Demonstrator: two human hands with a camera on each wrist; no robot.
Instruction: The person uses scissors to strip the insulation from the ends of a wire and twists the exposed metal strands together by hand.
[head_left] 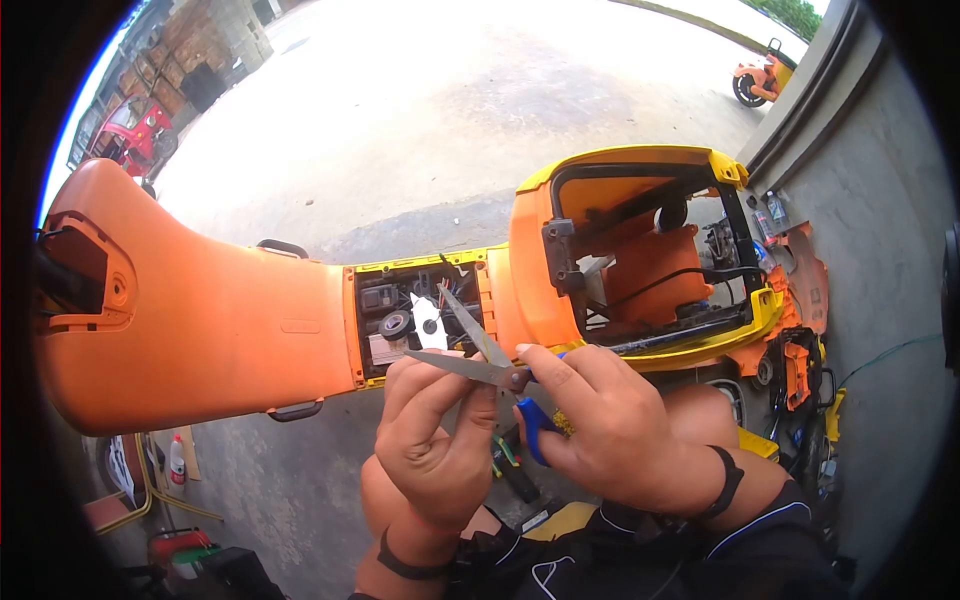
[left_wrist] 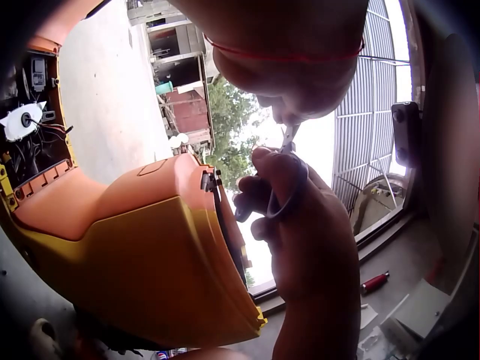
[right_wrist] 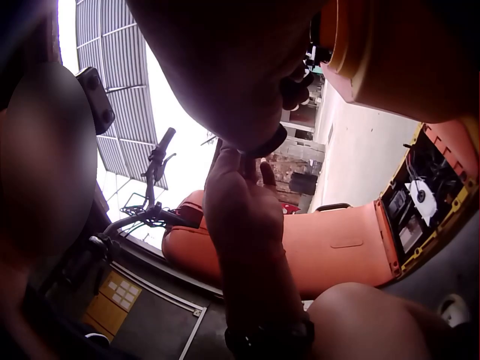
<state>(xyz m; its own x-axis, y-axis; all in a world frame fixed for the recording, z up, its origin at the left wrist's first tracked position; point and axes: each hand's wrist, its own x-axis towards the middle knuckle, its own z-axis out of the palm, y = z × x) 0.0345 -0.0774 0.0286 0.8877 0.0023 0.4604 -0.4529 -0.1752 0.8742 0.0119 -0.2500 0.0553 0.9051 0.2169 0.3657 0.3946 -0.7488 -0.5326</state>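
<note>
Grips one pair of steel scissors with blue plastic handles in the right hand, with fingers curled round the loops and two blades spread in a V. Holds the left hand just beside the blades, with fingers bent in towards the thumb; cannot tell from the head view whether anything is pinched there.

Lies below and beyond: orange and yellow plastic vehicle bodywork with one open bay. Contains, in that bay, one black roll with a pale core and one jagged white plate with a dark centre.

Shows in the head view: three plastic bottles, one with a red label too small to read, and two near the wall. Shows only in the left wrist view: one thin red cord and one red cylinder on the floor. Shows only in the right wrist view: one dark handlebar.
</note>
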